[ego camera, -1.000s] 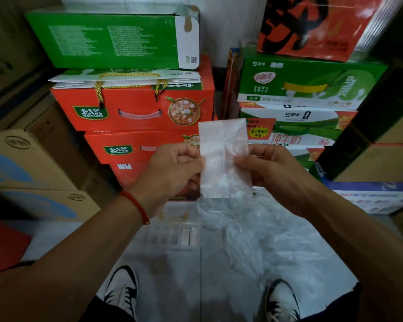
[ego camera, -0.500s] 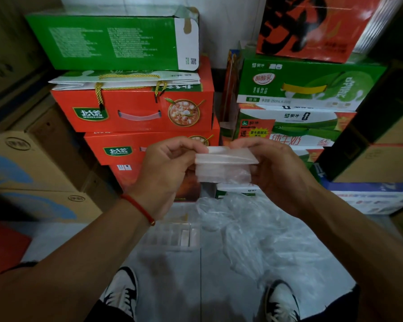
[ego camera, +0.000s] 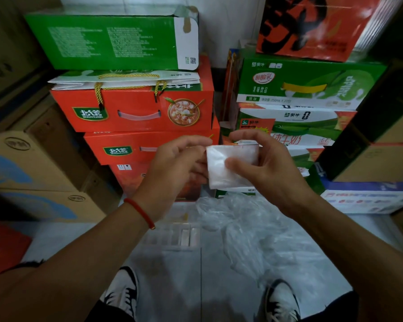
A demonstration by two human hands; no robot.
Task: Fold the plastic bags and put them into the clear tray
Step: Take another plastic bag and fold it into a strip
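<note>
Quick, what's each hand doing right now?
Left hand: pinches the left edge of the folded plastic bag.
Right hand: grips the same bag, thumb pressed on its front.

A single wide-angle head-worn view looks forward and steeply down, close over both forearms, to the pale tiled floor [ego camera: 172, 275] and stacked cardboard cartons [ego camera: 130, 112].

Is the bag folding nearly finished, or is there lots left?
Some looks done: the clear tray on the floor seems to hold a few folded pieces already. In hand: the right hand and left hand both pinch one folded bag, not yet in the tray. Left: a loose pile of plastic bags beside the tray waits to be folded.
</note>
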